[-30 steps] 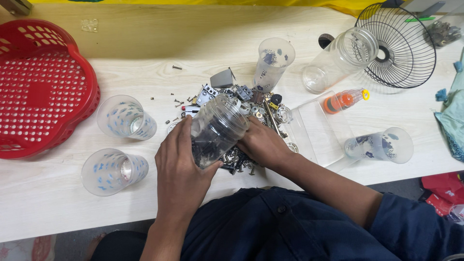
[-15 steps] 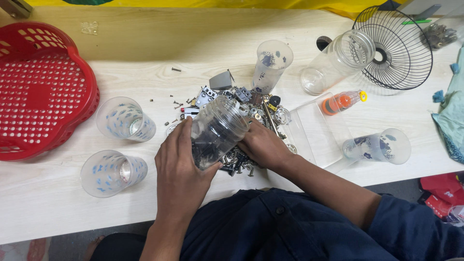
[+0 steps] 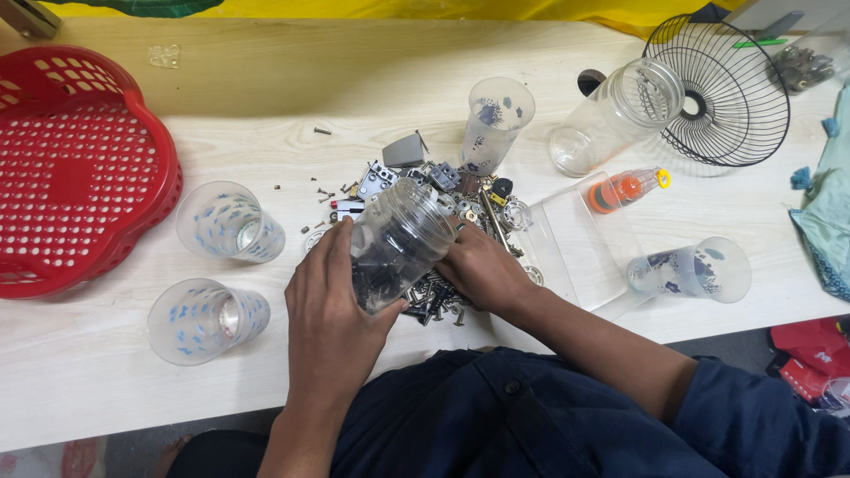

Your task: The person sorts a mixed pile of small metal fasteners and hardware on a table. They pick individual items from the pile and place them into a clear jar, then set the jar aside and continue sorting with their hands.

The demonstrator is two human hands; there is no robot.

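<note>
My left hand (image 3: 329, 310) grips a clear plastic jar (image 3: 398, 241) that lies tilted on the wooden table, its mouth toward the far side, dark screws inside. My right hand (image 3: 482, 268) rests beside the jar on a heap of small metal parts (image 3: 460, 199): screws, brackets, washers, a key. Its fingers are curled among the parts, and whether it holds any is hidden. More screws (image 3: 432, 305) lie under the jar near my body.
A red perforated basket (image 3: 71, 168) stands at the left. Two patterned plastic cups (image 3: 228, 223) (image 3: 205, 319) lie left of the heap, one (image 3: 496, 119) stands behind it, another (image 3: 691, 268) lies at right. A second clear jar (image 3: 615, 115), a black fan guard (image 3: 722, 88), a clear tray (image 3: 580, 243) and an orange-capped bottle (image 3: 624, 188) are at right.
Almost nothing differs. Both hands stay at the jar and the heap; the jar has tilted slightly and the view has shifted a little.
</note>
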